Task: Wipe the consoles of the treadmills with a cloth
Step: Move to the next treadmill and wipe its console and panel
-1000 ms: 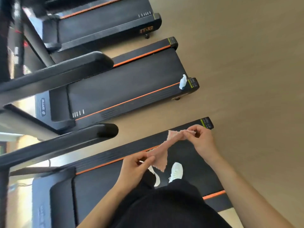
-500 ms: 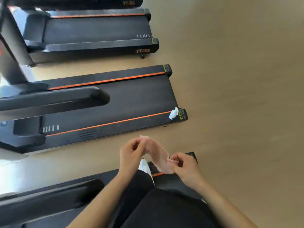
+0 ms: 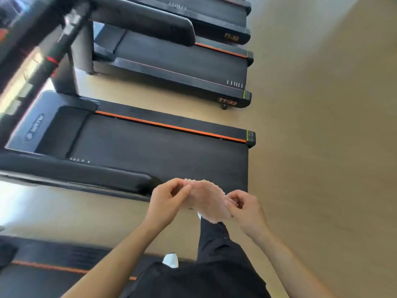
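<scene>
Light wood floor point(image 3: 322, 125) w/ a row of black treadmills laid side by side, decks running left-right in view. Nearest full one is the middle treadmill point(image 3: 161, 151): black belt, orange stripe point(image 3: 171, 125) along its far edge, padded handrail point(image 3: 86, 175) across the near side, logo plate at the left end. Beyond it a 2nd treadmill point(image 3: 182, 61) w/ a thin orange line and orange lettering on the end cap, small wheel under that corner. A 3rd deck shows at the top edge, partly cut off. Another treadmill deck point(image 3: 43, 267) sits bottom left, blurred, orange stripe too. Upright post & console area top left are motion-blurred, no detail readable.

Person's in black trousers point(image 3: 214, 244), 1 white shoe point(image 3: 170, 260) showing by the bottom deck's edge.

Both hands are up in front of the body, over the gap by the middle treadmill's near corner. Pink cloth point(image 3: 204, 201) is stretched between them, not touching any machine. Left hand point(image 3: 165, 203) pinches the cloth's upper left edge w/ thumb & fingertips; right hand point(image 3: 247, 209) pinches the right edge, fingers curled in. Cloth hangs bunched, lower corner dangling over the trouser leg
</scene>
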Demonstrator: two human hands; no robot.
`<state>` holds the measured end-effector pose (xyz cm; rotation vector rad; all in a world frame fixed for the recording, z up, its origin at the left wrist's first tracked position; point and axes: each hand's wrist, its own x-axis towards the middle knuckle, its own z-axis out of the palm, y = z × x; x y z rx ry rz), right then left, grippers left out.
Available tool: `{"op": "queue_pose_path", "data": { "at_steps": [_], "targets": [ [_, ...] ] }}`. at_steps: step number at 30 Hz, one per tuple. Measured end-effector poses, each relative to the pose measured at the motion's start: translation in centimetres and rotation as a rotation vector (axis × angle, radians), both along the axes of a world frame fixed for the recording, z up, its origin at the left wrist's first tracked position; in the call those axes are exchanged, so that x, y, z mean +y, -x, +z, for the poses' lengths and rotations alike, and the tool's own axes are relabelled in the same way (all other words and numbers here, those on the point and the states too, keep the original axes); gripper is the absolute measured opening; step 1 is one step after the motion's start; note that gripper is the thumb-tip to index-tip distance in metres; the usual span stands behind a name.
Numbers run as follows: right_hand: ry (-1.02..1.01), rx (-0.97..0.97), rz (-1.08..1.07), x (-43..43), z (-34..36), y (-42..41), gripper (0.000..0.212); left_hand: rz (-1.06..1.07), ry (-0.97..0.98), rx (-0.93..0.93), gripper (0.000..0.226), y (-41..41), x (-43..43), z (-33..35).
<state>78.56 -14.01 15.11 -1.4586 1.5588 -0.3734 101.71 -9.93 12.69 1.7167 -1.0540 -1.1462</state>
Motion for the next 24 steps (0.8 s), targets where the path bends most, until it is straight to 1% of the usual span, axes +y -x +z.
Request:
{"op": "queue_pose_path", "data": {
  "at_steps": [2,4,7,9,11,14,17,19,24],
  "targets": [
    [-0.002,-0.02,0.098,-5.3,-0.9,-1.6,0.012,0.102,-0.023,0.071,0.011,-0.8,-3.5,-0.2],
    [-0.024,-0.057,0.193,-10.5,-1.6,-3.5,0.011,0.215,-0.044,0.108,0.017,-1.6,-6.8,-0.4],
    [-0.019,-0.088,0.342,-17.7,-1.8,-6.7,0.009,0.415,-0.108,0.155,0.017,-2.6,-11.3,-0.2],
    [-0.033,-0.113,0.452,-22.2,-1.3,-8.9,0.01,0.551,-0.118,0.182,0.018,-3.4,-13.8,0.1],
    [-0.006,-0.122,0.559,-26.9,-0.4,-11.6,0.012,0.675,-0.126,0.184,0.018,-4.5,-16.0,0.2],
    [0.094,-0.122,0.689,-32.6,1.3,-16.4,0.008,0.852,-0.119,0.188,0.019,-6.9,-17.9,0.4],
    [0.14,-0.143,0.787,-36.0,2.7,-21.4,0.006,0.976,-0.097,0.157,0.02,-9.0,-19.1,0.8],
    [0.166,-0.191,0.855,-37.1,3.4,-24.7,0.011,1.066,-0.068,0.163,0.019,-10.5,-19.7,0.7],
    [0.141,-0.309,1.002,-37.9,3.6,-32.9,0.014,1.32,0.051,0.184,0.018,-16.0,-20.3,-0.2]
  ]
}}
